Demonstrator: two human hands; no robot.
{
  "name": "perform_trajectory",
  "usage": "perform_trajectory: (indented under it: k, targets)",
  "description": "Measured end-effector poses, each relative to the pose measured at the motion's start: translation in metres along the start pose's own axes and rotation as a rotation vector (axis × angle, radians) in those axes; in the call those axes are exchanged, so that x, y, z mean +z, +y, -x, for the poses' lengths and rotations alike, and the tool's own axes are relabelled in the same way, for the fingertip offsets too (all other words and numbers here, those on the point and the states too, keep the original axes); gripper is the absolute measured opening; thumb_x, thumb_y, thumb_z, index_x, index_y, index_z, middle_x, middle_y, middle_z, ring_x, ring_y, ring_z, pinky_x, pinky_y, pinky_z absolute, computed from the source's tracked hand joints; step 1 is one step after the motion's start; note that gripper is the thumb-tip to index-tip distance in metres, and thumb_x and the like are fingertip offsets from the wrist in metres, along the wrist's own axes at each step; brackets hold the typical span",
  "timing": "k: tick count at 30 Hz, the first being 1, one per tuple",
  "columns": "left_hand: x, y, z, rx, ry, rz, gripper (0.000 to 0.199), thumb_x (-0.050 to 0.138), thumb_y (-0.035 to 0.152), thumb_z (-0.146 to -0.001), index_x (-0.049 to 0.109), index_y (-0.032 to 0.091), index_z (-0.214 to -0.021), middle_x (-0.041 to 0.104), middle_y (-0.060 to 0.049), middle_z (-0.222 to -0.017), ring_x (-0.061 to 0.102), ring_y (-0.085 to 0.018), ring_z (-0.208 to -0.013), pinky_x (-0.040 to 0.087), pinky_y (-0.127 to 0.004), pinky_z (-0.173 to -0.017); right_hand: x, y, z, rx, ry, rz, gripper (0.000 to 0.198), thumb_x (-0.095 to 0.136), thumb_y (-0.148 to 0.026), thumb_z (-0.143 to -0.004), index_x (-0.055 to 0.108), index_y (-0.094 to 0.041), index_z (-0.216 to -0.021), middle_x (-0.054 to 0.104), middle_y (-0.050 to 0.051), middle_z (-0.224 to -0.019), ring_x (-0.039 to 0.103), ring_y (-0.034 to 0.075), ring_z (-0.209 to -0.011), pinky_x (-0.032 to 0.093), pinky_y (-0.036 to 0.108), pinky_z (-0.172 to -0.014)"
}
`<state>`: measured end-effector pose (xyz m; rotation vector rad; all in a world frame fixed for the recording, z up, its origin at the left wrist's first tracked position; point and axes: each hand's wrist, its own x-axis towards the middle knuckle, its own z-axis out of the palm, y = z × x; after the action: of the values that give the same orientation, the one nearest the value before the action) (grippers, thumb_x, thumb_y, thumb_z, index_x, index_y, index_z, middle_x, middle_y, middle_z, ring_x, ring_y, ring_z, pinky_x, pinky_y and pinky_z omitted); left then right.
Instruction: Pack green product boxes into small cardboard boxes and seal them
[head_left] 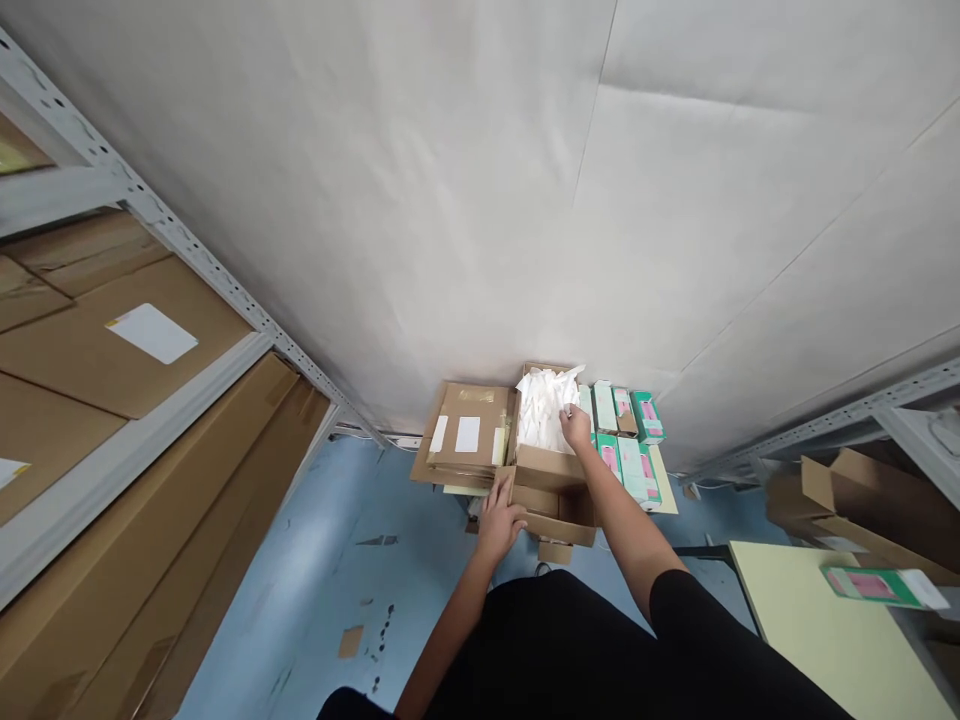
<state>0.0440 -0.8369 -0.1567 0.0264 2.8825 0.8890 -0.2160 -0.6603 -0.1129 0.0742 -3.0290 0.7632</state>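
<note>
The right hand [576, 430] has its fingers pinched together, seemingly on one of the white packets [541, 405] filling a box [547, 461]; the left hand [499, 518] rests, fingers loosely spread, on the nearer carton [559, 529], apparently unfilled. Plenty looks left.

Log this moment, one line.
left hand: at left edge of near carton | right hand: at white contents of far carton, grip unclear | beside far carton: green-and-white boxes
</note>
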Motion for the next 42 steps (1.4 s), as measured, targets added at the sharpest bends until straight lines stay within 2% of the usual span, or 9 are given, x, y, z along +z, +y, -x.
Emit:
perform_trajectory:
  k: [5,10,13,16,19,22,26,32,42]
  targets:
    - [-0.006,-0.002,0.000,0.045,0.028,0.015,0.011,0.076,0.022,-0.087,0.080,0.025,-0.097,0.022,-0.001,-0.176,0.019,-0.039,-0.160,0.035,-0.059,-0.120,-0.023,-0.003,0.023,-0.090,0.195,-0.294,0.033,0.048,-0.043,-0.096,0.060,-0.022,-0.073,0.063,0.002,-0.067,0.053,0.018,-0.064,0.041,0.026,-0.064]
    - [-0.004,-0.004,0.001,0.045,0.019,0.008,0.013,0.075,0.022,-0.088,0.081,0.026,-0.098,0.024,-0.002,-0.175,0.020,-0.041,-0.160,0.035,-0.063,-0.119,-0.047,-0.005,0.073,-0.140,0.223,-0.395,0.035,0.051,-0.046,-0.096,0.065,-0.021,-0.077,0.067,0.003,-0.072,0.057,0.018,-0.066,0.044,0.027,-0.067]
    - [0.000,-0.006,0.001,0.051,0.002,0.017,0.014,0.075,0.024,-0.088,0.081,0.025,-0.101,0.025,-0.004,-0.175,0.021,-0.042,-0.159,0.034,-0.064,-0.120,-0.052,0.002,0.113,-0.163,0.166,-0.314,0.031,0.056,-0.043,-0.096,0.071,-0.020,-0.082,0.071,0.005,-0.078,0.062,0.019,-0.072,0.048,0.029,-0.072]
    - [0.005,-0.007,0.001,0.080,-0.006,0.029,0.015,0.074,0.025,-0.089,0.081,0.025,-0.103,0.026,-0.005,-0.174,0.021,-0.042,-0.159,0.035,-0.064,-0.120,-0.049,0.015,0.151,-0.168,-0.081,-0.226,0.023,0.071,-0.043,-0.087,0.078,-0.022,-0.093,0.077,0.007,-0.087,0.069,0.024,-0.082,0.054,0.033,-0.078]
    - [0.008,-0.005,0.004,0.099,-0.005,0.036,0.018,0.075,0.025,-0.088,0.081,0.026,-0.105,0.028,-0.005,-0.174,0.021,-0.042,-0.159,0.036,-0.064,-0.119,-0.046,0.030,0.180,-0.154,-0.310,-0.217,0.046,0.085,-0.043,-0.075,0.079,-0.028,-0.118,0.079,0.008,-0.114,0.073,0.030,-0.100,0.058,0.039,-0.088]
    - [0.013,0.001,0.011,0.117,0.005,0.040,0.019,0.076,0.025,-0.088,0.082,0.026,-0.105,0.029,-0.005,-0.173,0.022,-0.043,-0.159,0.035,-0.064,-0.119,-0.049,0.045,0.200,-0.137,-0.248,-0.260,0.064,0.083,-0.043,-0.078,0.069,-0.029,-0.138,0.071,0.009,-0.136,0.068,0.033,-0.122,0.055,0.045,-0.104]
    - [0.027,0.017,0.018,0.138,0.026,0.022,0.019,0.076,0.027,-0.088,0.082,0.025,-0.106,0.031,-0.006,-0.172,0.026,-0.043,-0.157,0.036,-0.063,-0.119,-0.065,0.071,0.219,-0.176,-0.082,-0.303,0.057,0.073,-0.040,-0.088,0.064,-0.025,-0.143,0.067,0.010,-0.142,0.062,0.031,-0.134,0.049,0.048,-0.115]
    - [0.063,0.080,0.012,0.279,-0.001,0.028,0.017,0.076,0.028,-0.087,0.083,0.026,-0.103,0.034,-0.005,-0.171,0.028,-0.041,-0.157,0.037,-0.061,-0.120,-0.124,0.147,0.256,-0.130,0.128,-0.269,0.048,0.067,-0.037,-0.092,0.066,-0.025,-0.139,0.070,0.011,-0.136,0.062,0.031,-0.131,0.048,0.052,-0.115]
    - [0.183,0.261,0.011,0.598,-0.107,-0.035,0.014,0.076,0.031,-0.088,0.082,0.024,-0.098,0.035,-0.008,-0.170,0.032,-0.042,-0.155,0.042,-0.061,-0.117,-0.228,0.333,0.373,0.157,0.480,-0.287,0.048,0.064,-0.037,-0.093,0.066,-0.025,-0.139,0.063,0.011,-0.148,0.054,0.030,-0.142,0.041,0.053,-0.122]
